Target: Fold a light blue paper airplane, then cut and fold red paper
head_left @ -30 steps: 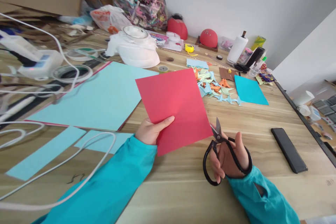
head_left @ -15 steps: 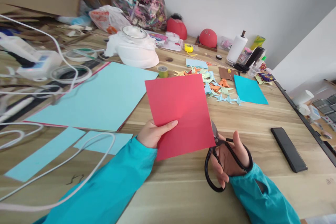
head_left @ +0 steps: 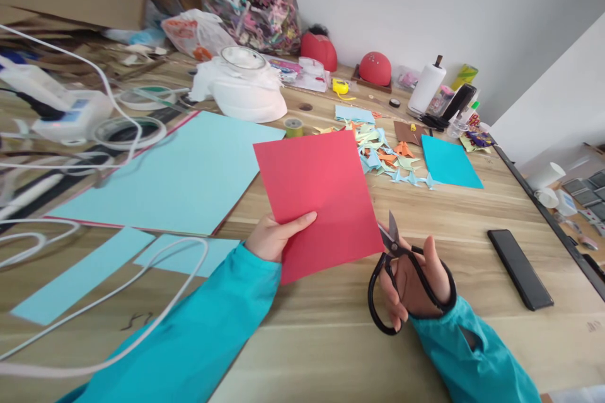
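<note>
A sheet of red paper [head_left: 326,182] is held up above the table by my left hand [head_left: 278,236], closed on its lower left side with the thumb flat on the front. My right hand [head_left: 420,277] is closed around a pair of black-handled scissors [head_left: 393,245], fingers through the loops. The scissor blades are spread apart at the lower right corner of the red paper. One blade is partly hidden by the paper, so I cannot tell whether it touches. Behind the sheet lie several small folded paper birds [head_left: 378,154], partly covered by it.
Large light-blue sheets [head_left: 189,170] and light-blue strips [head_left: 85,274] lie at the left, crossed by a white cable [head_left: 198,264]. A phone [head_left: 520,267] rests at the right. A teal sheet [head_left: 451,160], a thread spool [head_left: 293,128] and a red pincushion [head_left: 375,68] stand farther back.
The red paper and my left hand have shifted slightly left and up. More of the scissor blades now shows, standing apart beside the paper's corner.
</note>
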Available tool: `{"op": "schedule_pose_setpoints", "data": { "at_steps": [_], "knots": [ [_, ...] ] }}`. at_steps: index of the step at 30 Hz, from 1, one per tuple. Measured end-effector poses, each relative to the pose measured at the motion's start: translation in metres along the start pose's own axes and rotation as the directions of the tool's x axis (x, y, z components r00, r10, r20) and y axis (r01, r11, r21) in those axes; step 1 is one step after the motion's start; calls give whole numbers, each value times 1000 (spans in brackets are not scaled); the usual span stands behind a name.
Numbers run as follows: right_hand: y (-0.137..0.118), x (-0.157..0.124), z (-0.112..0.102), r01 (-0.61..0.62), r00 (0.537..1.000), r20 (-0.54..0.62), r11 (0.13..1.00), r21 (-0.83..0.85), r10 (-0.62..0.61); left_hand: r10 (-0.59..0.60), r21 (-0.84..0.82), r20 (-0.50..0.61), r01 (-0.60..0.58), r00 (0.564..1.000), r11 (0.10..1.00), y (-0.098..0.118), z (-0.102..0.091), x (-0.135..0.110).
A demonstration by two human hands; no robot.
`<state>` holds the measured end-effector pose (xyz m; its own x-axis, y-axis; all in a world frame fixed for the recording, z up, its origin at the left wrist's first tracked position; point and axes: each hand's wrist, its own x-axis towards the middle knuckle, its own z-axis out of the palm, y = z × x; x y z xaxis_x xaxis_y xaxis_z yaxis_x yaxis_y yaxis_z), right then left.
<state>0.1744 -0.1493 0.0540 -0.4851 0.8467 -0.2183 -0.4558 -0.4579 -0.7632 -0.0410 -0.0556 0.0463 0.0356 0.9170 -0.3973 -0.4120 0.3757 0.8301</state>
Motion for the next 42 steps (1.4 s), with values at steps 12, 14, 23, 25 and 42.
{"op": "schedule_pose_setpoints", "data": {
  "at_steps": [12,14,23,25,42],
  "knots": [
    [-3,1,0,-16,994,108,1000,0,16,-105,38,-3,105,994,994,0,4,-7],
    [-4,0,-1,-17,994,109,1000,-3,18,-92,41,4,92,996,995,1,4,-8],
    [-6,-5,-5,-80,988,127,996,-28,83,-261,-78,53,264,964,961,27,2,-19],
    [-4,-5,-6,-101,988,108,993,-67,107,-300,-116,56,305,952,945,31,2,-19],
    [-3,-6,-6,-68,958,278,997,-26,72,-429,109,127,417,894,902,25,-2,-11]
  ]
}}
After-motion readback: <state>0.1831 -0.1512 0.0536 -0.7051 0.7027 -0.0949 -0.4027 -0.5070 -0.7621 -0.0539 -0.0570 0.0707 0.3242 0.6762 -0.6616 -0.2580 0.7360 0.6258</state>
